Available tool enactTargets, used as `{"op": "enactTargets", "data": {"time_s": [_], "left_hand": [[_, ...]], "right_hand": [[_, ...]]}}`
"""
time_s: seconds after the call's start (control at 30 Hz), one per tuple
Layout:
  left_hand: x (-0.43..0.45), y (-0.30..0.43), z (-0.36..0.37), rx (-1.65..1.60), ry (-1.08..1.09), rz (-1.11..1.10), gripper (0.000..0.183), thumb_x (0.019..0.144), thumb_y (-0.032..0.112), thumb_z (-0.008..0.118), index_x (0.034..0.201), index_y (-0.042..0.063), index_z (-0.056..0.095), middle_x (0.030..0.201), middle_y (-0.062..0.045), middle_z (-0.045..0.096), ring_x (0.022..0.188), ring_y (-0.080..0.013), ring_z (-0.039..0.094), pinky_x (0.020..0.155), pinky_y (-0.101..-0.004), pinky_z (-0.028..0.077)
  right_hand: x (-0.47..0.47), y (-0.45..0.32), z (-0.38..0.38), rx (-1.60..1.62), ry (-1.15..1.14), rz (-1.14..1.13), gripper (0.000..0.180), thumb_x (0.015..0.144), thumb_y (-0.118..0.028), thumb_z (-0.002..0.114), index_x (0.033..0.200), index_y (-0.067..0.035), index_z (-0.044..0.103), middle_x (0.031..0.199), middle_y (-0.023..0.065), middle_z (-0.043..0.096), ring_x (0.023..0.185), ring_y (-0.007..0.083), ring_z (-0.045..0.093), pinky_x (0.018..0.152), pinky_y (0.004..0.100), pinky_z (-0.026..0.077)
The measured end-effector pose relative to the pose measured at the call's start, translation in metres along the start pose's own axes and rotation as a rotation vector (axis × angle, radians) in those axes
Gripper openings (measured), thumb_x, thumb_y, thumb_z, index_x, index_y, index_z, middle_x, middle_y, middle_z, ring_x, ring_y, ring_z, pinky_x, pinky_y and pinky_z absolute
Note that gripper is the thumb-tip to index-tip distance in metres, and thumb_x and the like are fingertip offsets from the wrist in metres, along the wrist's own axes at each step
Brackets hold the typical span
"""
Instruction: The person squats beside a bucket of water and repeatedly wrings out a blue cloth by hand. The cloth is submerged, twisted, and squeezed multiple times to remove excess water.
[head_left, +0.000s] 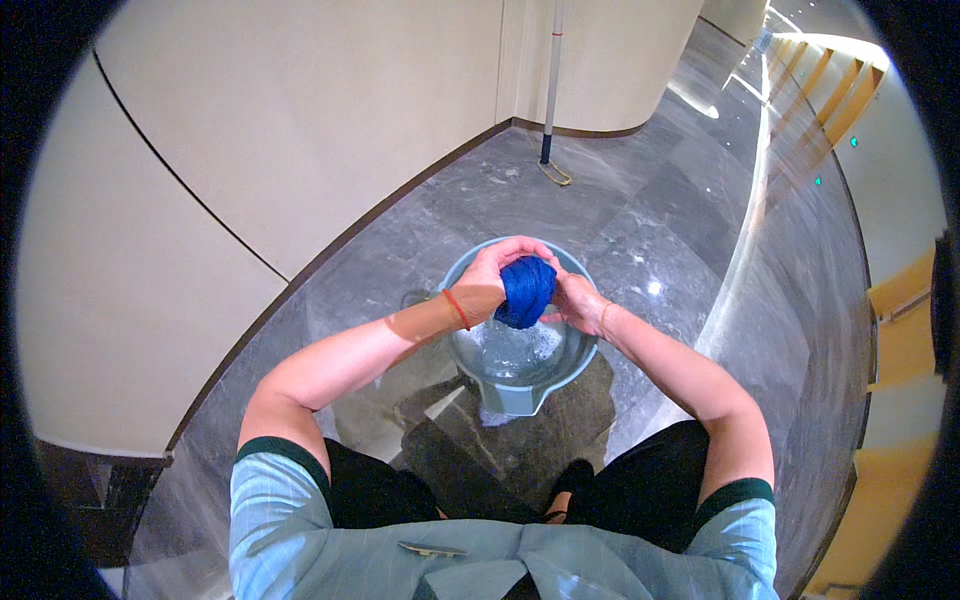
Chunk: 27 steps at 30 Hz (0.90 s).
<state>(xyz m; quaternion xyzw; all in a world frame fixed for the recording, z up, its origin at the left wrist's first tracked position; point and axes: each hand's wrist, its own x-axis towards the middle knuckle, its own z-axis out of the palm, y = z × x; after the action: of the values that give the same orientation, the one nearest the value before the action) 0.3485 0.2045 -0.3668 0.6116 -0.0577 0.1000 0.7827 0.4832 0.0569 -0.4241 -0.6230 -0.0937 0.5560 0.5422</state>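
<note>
A bunched, dark-blue cloth (527, 292) is held between my two hands over a light blue-grey plastic bucket (517, 397). My left hand (491, 276) curls around its left and far side, with a red cord on the wrist. On the cloth's right side is my right hand (576, 296), its fingers bent against it. Below the cloth, water (517, 352) with bubbles or ripples stands in the bucket. The bucket rests on the floor in front of my feet, its spout-like lip facing me.
A pole (551, 82) with a looped yellowish end stands near the wall corner beyond the bucket. A cream wall (315, 135) with a dark skirting runs along the left. The grey stone-look floor (645, 217) looks darker around the bucket. A pale strip curves along the right.
</note>
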Motion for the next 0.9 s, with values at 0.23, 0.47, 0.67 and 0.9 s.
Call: {"op": "enactTargets", "data": {"time_s": [0.23,0.47,0.67,0.9], "left_hand": [[0.008,0.011,0.004,-0.389,0.218,-0.257,0.025,0.092,0.006,0.045,0.116,0.007,0.055,0.097,-0.008,0.063,0.089,-0.0191,0.062,0.08,-0.0332,0.052],[0.014,-0.035,-0.039,-0.264,0.565,-0.39,0.04,0.084,-0.008,0.039,0.12,0.004,0.053,0.102,-0.013,0.06,0.093,-0.0264,0.059,0.086,-0.0439,0.049],[0.005,-0.015,-0.051,-0.446,0.117,-0.379,0.048,0.085,0.005,0.054,0.132,0.007,0.043,0.121,-0.011,0.053,0.109,-0.0258,0.056,0.094,-0.0428,0.046],[0.0,-0.046,-0.061,-0.514,0.05,-0.38,0.048,0.084,0.016,0.052,0.131,0.007,0.047,0.111,-0.013,0.061,0.099,-0.0255,0.062,0.087,-0.0413,0.052]], "right_hand": [[-0.014,0.006,0.018,0.431,-0.41,0.089,0.077,0.087,-0.07,0.027,0.133,-0.01,0.044,0.12,0.0154,0.058,0.106,0.029,0.059,0.091,0.0451,0.048],[-0.031,0.008,0.043,0.147,-0.468,0.041,0.062,0.083,-0.067,0.044,0.117,-0.016,0.051,0.096,0.0092,0.065,0.075,0.0188,0.062,0.058,0.0329,0.051],[-0.043,-0.001,0.04,0.228,-0.488,0.106,0.039,0.085,-0.033,0.067,0.112,-0.011,0.048,0.089,0.0083,0.059,0.07,0.0189,0.06,0.053,0.03,0.049],[-0.043,-0.001,0.054,0.266,-0.643,0.201,0.055,0.083,-0.062,0.054,0.103,-0.01,0.05,0.078,0.0046,0.059,0.057,0.014,0.057,0.044,0.0262,0.047]]}}
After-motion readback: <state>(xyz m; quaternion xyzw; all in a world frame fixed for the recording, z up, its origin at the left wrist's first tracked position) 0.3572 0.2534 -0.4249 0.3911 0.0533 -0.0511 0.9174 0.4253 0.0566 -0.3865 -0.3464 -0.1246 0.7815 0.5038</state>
